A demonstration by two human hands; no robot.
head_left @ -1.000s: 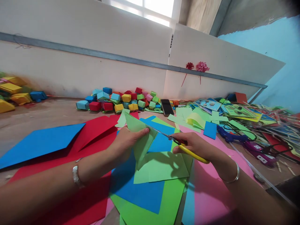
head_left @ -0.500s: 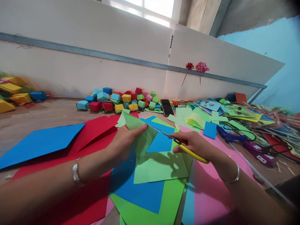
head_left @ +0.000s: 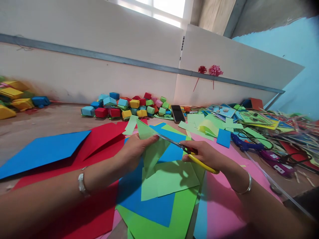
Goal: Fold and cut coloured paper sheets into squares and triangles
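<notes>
My left hand (head_left: 136, 149) pinches a folded light green paper (head_left: 153, 151), which stands tilted with its tip up. Yellow-handled scissors (head_left: 203, 164) are in my right hand (head_left: 203, 154), their blades pointing left and reaching the paper's upper edge near my left thumb. Below the hands lies a flat light green sheet (head_left: 171, 181) over a blue sheet (head_left: 149, 209) and a brighter green sheet (head_left: 183, 215). Whether the blades are parted is hard to tell.
Small coloured paper boxes (head_left: 114, 113) are heaped along the wall, beside a phone (head_left: 177, 114). Red paper (head_left: 97, 205) covers the left, pink paper (head_left: 224, 199) the right. A blue glue gun (head_left: 244, 144) lies at right near a purple power strip (head_left: 276, 162).
The held green paper has shifted slightly right and turned a little. My right hand and the scissors have moved slightly left. The flat light green sheet below has shifted a little.
</notes>
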